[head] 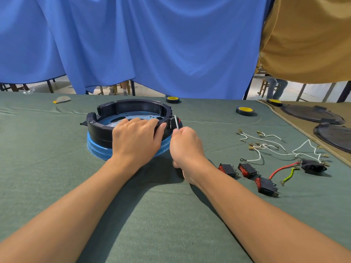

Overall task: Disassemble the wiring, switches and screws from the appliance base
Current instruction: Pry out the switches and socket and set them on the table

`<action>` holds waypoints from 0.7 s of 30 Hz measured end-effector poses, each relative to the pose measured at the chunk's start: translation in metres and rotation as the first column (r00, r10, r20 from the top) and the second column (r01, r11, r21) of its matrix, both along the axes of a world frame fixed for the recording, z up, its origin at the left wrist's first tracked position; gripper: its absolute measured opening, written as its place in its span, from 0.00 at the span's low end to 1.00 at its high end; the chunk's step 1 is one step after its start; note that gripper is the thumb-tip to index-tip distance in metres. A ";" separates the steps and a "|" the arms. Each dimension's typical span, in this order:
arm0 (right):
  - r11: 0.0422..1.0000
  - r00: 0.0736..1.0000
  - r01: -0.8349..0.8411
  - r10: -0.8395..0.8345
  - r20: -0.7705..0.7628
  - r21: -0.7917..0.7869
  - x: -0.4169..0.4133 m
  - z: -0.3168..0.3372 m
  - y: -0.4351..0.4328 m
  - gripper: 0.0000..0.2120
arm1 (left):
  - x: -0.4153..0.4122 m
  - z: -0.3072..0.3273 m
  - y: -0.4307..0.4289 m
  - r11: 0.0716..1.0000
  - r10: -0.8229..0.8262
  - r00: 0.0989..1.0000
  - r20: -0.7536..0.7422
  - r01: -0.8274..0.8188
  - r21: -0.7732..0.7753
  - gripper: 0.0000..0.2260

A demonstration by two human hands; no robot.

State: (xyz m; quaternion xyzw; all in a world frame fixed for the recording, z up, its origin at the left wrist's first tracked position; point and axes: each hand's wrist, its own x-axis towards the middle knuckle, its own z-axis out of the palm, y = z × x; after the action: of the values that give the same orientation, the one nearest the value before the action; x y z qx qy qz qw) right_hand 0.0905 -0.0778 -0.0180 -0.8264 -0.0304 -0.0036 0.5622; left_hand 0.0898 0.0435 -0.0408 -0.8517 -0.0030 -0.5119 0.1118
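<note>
Gripping the near rim of the black appliance base [131,107], the left hand [136,137] curls its fingers over the edge, thumb pressed on the outer wall. The base sits on a blue ring [96,149], directly under that hand. Just beside it, the right hand [187,145] pinches a white wire [177,121] that stands upright at the base's right side. Right of the right hand lie three rocker switches [247,170], loose white wires [266,146], a red wire [281,168] and a black power socket [313,166].
</note>
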 end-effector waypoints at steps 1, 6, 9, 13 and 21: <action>0.999 0.999 0.015 -0.013 -0.038 0.041 0.001 0.000 -0.002 0.11 | 0.000 0.000 0.000 1.000 0.003 1.000 -0.004 -0.003 0.000 0.19; 0.990 0.985 0.056 -0.033 -0.167 0.133 0.003 -0.003 -0.019 0.08 | 0.000 -0.001 0.000 1.000 -0.010 1.000 -0.003 0.009 -0.022 0.18; 0.994 0.993 0.044 -0.032 -0.118 0.104 0.012 -0.002 -0.026 0.08 | 0.001 -0.003 -0.001 1.000 -0.003 1.000 0.002 0.003 -0.015 0.18; 1.000 1.000 -0.015 0.015 -0.016 -0.018 0.036 0.010 -0.030 0.09 | 0.001 -0.005 -0.001 1.000 0.013 1.000 0.018 -0.013 -0.005 0.18; 0.961 0.980 0.011 0.045 0.193 -0.276 0.073 0.030 -0.037 0.02 | 0.002 -0.007 -0.002 1.000 0.015 0.999 0.051 -0.016 0.025 0.18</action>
State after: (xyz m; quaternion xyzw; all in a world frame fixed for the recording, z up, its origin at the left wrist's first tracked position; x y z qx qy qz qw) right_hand 0.1630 -0.1151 0.0121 -0.8919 -0.0935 -0.0765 0.4357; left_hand 0.0917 0.0415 -0.0475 -0.8369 -0.0058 -0.5325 0.1266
